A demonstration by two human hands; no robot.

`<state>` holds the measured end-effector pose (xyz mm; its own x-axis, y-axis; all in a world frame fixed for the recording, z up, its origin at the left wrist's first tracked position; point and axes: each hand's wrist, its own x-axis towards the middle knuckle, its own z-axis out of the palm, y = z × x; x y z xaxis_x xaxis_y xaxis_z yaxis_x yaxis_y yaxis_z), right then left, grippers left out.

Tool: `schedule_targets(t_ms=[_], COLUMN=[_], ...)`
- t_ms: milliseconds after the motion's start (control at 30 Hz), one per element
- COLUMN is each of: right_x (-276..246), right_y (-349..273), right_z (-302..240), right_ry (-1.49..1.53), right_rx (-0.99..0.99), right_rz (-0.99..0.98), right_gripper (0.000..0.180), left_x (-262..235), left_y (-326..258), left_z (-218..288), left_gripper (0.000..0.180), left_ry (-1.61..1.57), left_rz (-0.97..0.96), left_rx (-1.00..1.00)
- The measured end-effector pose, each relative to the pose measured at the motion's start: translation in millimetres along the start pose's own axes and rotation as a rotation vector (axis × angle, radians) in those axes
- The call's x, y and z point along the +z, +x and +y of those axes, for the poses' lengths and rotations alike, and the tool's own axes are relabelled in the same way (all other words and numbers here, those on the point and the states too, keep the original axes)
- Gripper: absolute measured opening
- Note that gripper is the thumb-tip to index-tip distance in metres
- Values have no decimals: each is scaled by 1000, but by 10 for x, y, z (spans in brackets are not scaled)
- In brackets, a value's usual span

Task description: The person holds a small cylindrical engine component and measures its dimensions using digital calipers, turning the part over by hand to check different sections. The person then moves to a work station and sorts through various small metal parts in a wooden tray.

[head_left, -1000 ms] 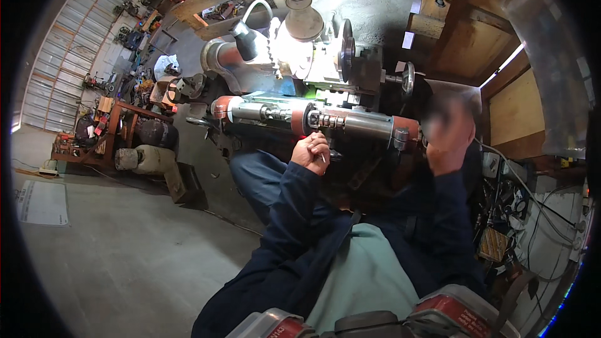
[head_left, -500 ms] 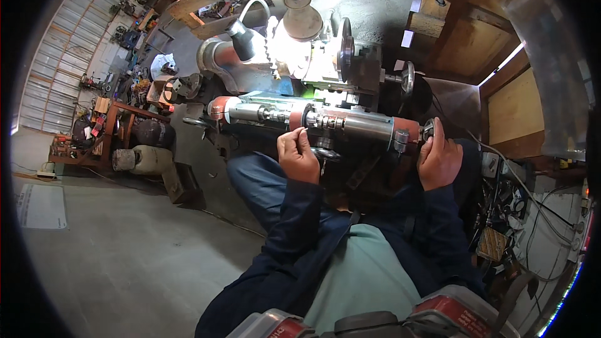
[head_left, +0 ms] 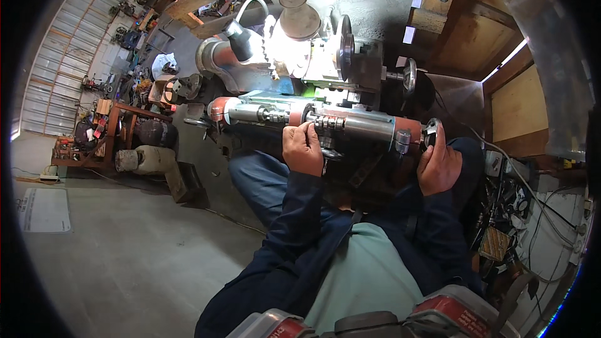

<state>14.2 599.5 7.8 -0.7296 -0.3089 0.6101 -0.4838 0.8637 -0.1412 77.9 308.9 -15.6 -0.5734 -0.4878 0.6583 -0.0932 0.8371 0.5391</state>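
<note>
Long steel-grey cylindrical shaft assembly [head_left: 325, 119] with orange-red end bands, dark navy long sleeves [head_left: 300, 225], pale mint-green shirt [head_left: 363, 281], plain grey concrete floor [head_left: 125, 256].

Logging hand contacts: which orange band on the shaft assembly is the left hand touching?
The middle orange band, right above the left hand; the two end bands are clear of it.

Head view. Left hand [head_left: 302, 148] grips the middle of a long steel cylinder with orange bands [head_left: 325, 122]; right hand [head_left: 438, 164] holds its right end. Behind: lathe [head_left: 332, 56], lit work lamp [head_left: 294, 9]. Concrete floor [head_left: 113, 244] lower left.
</note>
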Motion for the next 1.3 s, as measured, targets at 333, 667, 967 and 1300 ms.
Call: schedule_targets(t_ms=[333,667,967,1300], right_x=[43,97,116,558], right_y=[-15,-140,-376,-705], right_z=[17,33,-20,356], right_ry=[10,29,222,383], right_rx=[-8,-7,86,216], right_rz=[40,30,56,-173], right_gripper=[53,52,53,55], left_x=[-28,-57,408,224], left_y=[36,2,-442,-338], left_z=[-20,38,122,-619], left_gripper=[8,9,11,21], left_ry=[37,47,-744,-2357], left_rz=[-69,-51,254,-258], left_rx=[-19,-32,-900,-1847])
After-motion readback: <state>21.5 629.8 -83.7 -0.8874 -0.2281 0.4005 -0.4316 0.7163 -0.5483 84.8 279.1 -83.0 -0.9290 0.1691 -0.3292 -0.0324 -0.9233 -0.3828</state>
